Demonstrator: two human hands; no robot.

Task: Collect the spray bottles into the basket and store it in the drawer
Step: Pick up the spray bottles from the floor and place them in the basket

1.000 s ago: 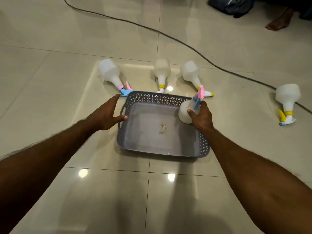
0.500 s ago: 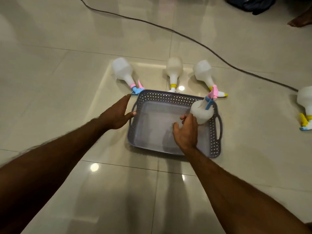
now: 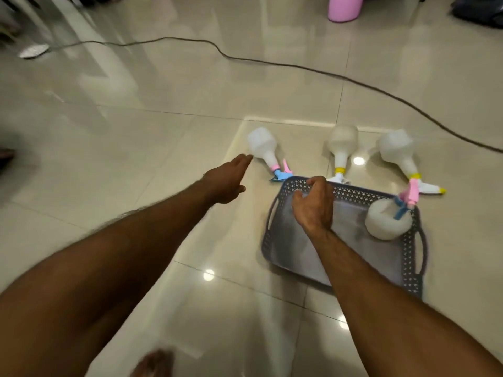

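A grey perforated basket [image 3: 409, 270] sits on the tiled floor with one white spray bottle [image 3: 385, 223] standing in its far right corner. Three more white spray bottles lie on the floor just beyond it: a left one [image 3: 262, 148] with a pink and blue head, a middle one [image 3: 341, 146] with a yellow collar, a right one [image 3: 397, 152] with a pink trigger. My left hand [image 3: 227, 179] is open, fingers stretched toward the left bottle, just short of it. My right hand [image 3: 313, 206] hovers over the basket's far left part, fingers curled and holding nothing.
A dark cable [image 3: 272, 62] runs across the floor behind the bottles. A pink container [image 3: 344, 6] stands at the far top. A white object [image 3: 34, 51] lies far left. A bare foot [image 3: 153, 363] shows at the bottom edge.
My right hand let go of the bottle, which now stands in the basket, and moved left. My left hand left the basket's handle and reached toward the left bottle. The view shifted left.
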